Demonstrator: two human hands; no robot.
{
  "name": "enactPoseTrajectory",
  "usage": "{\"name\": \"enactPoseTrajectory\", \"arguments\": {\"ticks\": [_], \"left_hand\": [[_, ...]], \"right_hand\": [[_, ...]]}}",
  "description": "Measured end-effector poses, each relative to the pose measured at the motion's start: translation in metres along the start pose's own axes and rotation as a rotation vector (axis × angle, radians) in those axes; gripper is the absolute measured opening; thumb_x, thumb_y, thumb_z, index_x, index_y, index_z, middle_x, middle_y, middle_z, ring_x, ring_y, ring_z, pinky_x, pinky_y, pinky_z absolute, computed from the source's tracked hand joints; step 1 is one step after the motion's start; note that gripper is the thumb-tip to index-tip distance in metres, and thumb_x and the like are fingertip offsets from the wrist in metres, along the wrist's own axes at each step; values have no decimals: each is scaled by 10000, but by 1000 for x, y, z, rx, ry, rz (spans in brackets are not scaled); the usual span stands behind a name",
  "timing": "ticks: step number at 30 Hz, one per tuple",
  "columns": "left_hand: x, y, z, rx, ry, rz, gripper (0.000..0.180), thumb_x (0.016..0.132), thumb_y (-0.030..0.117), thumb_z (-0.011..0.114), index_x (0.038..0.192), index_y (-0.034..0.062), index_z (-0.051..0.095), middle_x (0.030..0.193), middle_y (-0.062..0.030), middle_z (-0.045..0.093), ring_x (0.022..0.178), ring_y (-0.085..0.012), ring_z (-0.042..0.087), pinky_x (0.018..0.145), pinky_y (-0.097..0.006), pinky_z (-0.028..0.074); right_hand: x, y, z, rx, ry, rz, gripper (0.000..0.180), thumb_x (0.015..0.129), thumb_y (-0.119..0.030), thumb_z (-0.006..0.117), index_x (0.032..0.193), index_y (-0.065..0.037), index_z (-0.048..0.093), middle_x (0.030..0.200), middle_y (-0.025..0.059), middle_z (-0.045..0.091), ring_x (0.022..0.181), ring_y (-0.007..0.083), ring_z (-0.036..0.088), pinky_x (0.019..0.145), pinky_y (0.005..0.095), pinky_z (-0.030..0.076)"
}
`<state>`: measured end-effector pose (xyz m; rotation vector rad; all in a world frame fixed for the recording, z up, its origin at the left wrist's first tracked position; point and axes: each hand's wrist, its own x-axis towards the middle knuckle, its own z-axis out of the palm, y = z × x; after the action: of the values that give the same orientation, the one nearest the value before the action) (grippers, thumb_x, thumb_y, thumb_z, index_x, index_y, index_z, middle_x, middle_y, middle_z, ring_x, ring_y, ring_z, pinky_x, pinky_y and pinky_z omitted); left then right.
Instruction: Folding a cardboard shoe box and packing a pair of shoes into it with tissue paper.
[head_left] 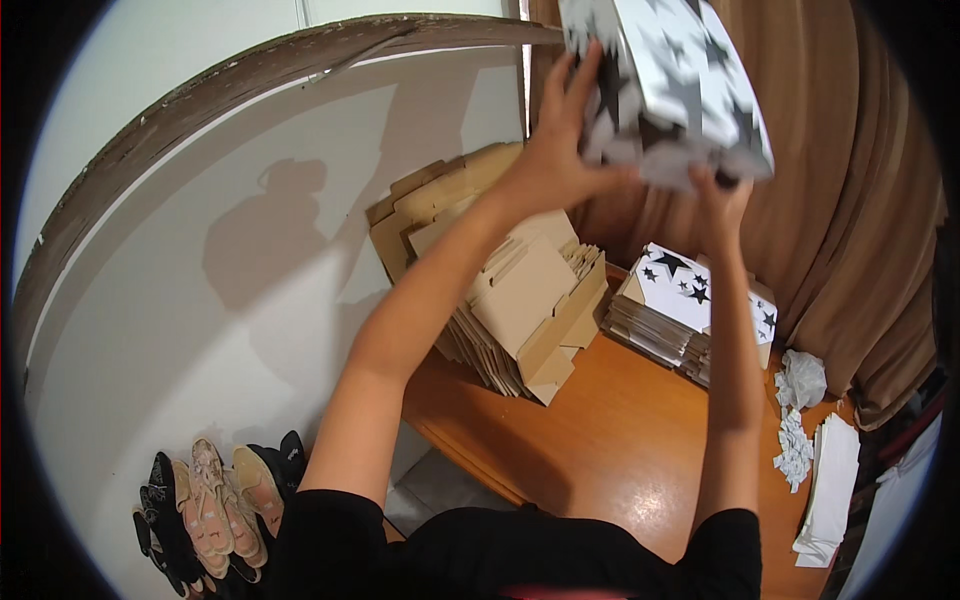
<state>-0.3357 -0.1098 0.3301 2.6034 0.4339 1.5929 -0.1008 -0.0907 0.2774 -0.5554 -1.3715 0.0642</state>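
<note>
A: Where do we have the box?

B: We have the star-printed box up in the air, beyond the far edge of the desk and in front of the curtain. Our left hand is spread wide against its left side, fingers up, thumb near its lower edge. Our right hand is bent around the lower right part. Between them we have hold of the box.

A: How far along are we?

B: We'd judge this one folded into a body with standing sides. The rest looks undone: we see a star-printed stack lying flat along the desk's far edge, and brown cardboard flat and leaning at the far left corner. We see no other box made up, so how many are finished we can't tell.

A: What can't we make out?

B: The top of our box is cut off by the frame, and its underside is blurred, so we can't say whether its flaps are closed. Our right fingertips are mostly hidden, and our right forearm covers part of the star-printed stack. Near the desk's right edge, we can't name the crumpled white wad.
</note>
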Motion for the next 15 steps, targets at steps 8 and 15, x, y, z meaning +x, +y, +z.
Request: {"name": "enactPoseTrajectory", "arguments": {"ticks": [8, 15], "left_hand": [[99, -14, -42, 207, 447, 98, 693, 742, 264, 724, 1240, -92, 399, 1137, -256, 531, 1050, -347, 535, 893, -375, 424], [119, -32, -58, 631, 424, -314, 587, 768, 393, 654, 977, -144, 544, 874, -315, 604, 867, -404, 609, 762, -435, 480]], "right_hand": [[178, -5, 75, 415, -209, 196, 644, 772, -453, 661, 1189, 3, 478, 1125, 135, 524, 1026, 219, 534, 870, 329, 438], [221, 42, 136, 490, -301, 169, 372, 867, -308, 609, 1064, 7, 588, 959, 32, 610, 844, 96, 550, 725, 251, 448]]}}
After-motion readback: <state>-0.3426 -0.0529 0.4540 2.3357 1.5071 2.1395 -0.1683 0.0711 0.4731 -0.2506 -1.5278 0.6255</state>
